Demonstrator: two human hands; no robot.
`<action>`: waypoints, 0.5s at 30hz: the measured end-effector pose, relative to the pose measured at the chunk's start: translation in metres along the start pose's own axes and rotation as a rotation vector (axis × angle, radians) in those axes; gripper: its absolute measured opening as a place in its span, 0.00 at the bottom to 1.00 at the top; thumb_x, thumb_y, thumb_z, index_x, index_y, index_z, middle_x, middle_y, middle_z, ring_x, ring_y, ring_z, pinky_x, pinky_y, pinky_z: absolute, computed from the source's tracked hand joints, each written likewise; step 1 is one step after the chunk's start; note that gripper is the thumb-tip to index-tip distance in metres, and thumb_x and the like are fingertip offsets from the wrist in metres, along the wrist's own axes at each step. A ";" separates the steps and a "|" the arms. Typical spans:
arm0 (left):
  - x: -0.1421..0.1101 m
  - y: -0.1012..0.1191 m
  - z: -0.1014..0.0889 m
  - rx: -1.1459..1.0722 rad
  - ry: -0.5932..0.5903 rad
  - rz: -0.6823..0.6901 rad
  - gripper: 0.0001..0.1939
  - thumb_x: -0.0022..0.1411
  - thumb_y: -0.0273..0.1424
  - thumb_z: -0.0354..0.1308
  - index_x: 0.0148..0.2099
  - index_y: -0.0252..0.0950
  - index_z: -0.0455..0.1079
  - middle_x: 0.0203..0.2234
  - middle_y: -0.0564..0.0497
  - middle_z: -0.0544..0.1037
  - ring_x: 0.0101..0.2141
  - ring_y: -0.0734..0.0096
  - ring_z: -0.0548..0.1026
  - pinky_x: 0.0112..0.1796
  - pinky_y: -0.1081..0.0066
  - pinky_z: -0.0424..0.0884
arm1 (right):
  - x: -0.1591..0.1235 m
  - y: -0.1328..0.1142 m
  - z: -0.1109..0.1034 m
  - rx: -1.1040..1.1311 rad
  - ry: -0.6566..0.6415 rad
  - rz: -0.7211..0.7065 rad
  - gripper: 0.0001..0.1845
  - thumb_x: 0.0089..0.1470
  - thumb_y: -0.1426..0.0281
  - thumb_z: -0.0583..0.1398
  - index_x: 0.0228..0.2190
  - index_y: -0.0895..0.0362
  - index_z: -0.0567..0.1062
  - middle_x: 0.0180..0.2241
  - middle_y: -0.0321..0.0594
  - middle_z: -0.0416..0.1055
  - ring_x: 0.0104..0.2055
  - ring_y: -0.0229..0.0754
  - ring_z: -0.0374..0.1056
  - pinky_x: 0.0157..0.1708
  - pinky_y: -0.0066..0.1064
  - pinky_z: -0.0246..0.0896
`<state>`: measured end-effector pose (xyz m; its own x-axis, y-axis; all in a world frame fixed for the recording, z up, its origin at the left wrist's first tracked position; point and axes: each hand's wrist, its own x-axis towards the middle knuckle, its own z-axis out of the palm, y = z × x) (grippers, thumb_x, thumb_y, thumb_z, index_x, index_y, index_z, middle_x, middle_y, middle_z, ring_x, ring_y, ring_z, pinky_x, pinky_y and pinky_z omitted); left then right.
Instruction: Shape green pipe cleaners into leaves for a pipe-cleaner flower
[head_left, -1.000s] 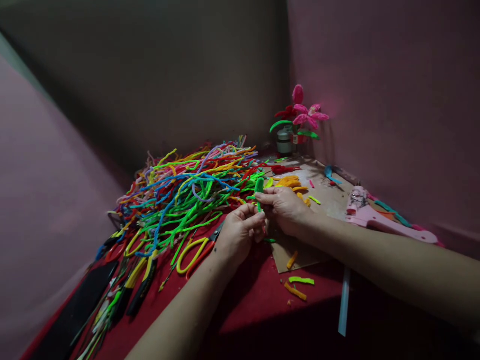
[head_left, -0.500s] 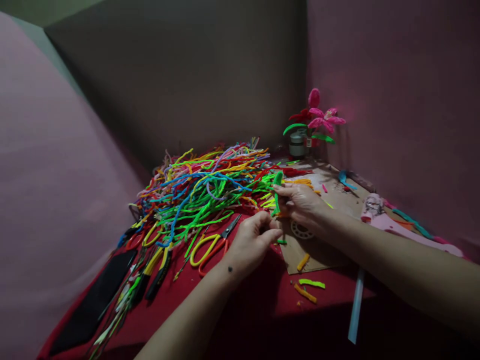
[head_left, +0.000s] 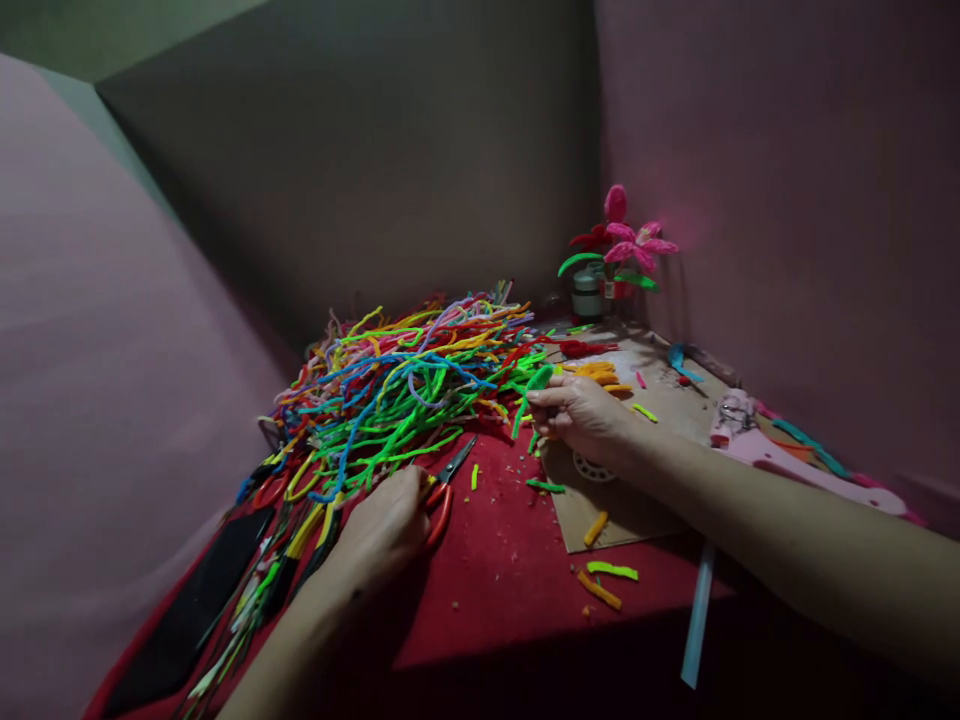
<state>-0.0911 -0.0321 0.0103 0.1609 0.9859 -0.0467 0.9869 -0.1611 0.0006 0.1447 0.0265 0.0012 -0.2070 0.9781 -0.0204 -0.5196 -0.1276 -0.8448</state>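
Observation:
My right hand (head_left: 581, 410) pinches a green pipe-cleaner piece (head_left: 538, 378), bent into a leaf-like loop with a tail hanging down. My left hand (head_left: 386, 525) has its fingers curled over the handles of the scissors (head_left: 442, 500), which lie on the red cloth with the blades pointing away to the right. The hand covers the yellow handle almost wholly; the red one shows beside it. Beyond the two hands spreads a large heap of colourful pipe cleaners (head_left: 420, 385).
A cardboard sheet (head_left: 630, 520) bears orange pieces (head_left: 596, 372) and a round white holed disc (head_left: 592, 467). Right of it lies a pink glue gun (head_left: 795, 462) with a glue stick. Yellow-and-black pliers (head_left: 307, 535) and a black phone-like slab (head_left: 191, 610) lie left. Pink flowers (head_left: 641, 245) stand behind.
My left hand has come away from the green piece, moving left and down onto the scissors. My right hand still holds the piece, now tilted. The camera view has shifted somewhat.

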 end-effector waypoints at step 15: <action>0.015 0.014 0.002 -0.175 0.319 0.252 0.17 0.57 0.29 0.44 0.50 0.34 0.60 0.40 0.43 0.73 0.40 0.62 0.72 0.37 0.67 0.67 | -0.003 -0.002 0.001 0.104 -0.083 0.087 0.08 0.38 0.78 0.59 0.15 0.60 0.64 0.15 0.37 0.65 0.17 0.33 0.59 0.19 0.28 0.50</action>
<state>-0.0748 -0.0196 0.0074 0.3634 0.8863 0.2869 0.8987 -0.4147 0.1428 0.1449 0.0240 0.0035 -0.3205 0.9463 -0.0430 -0.5787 -0.2315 -0.7820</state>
